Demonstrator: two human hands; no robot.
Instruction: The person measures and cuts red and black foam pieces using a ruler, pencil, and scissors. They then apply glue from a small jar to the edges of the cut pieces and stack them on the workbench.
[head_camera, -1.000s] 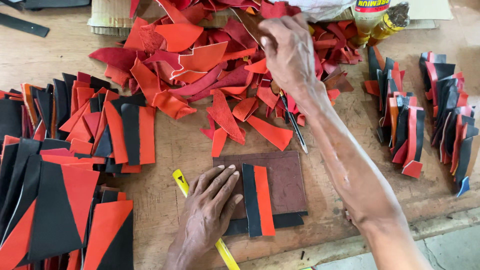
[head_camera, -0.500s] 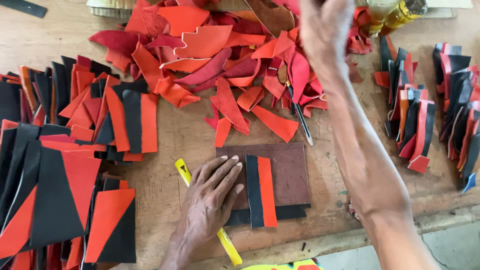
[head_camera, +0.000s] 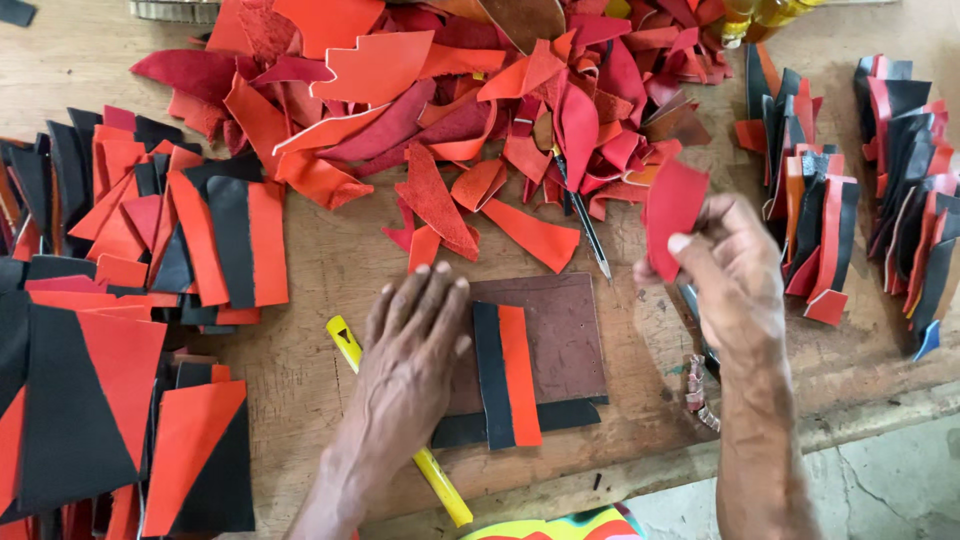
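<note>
My left hand (head_camera: 412, 345) lies flat, fingers spread, on the left part of a brown leather square (head_camera: 565, 330). A joined black and orange strip (head_camera: 507, 375) lies on that square, over a black piece (head_camera: 560, 415). My right hand (head_camera: 735, 275) is raised to the right of the square and pinches a red leather scrap (head_camera: 672, 205) between thumb and fingers. A yellow-handled tool (head_camera: 400, 425) runs under my left wrist.
A heap of red and orange leather scraps (head_camera: 450, 110) covers the far side of the wooden bench (head_camera: 330, 260). Stacks of black and orange sewn pieces lie at the left (head_camera: 90, 400) and right (head_camera: 880, 190). A thin awl (head_camera: 592, 240) lies beside the heap. The bench edge runs along the bottom right.
My right hand has drawn back from the scrap heap toward me, now holding a red scrap. My left hand stays pressed on the brown square.
</note>
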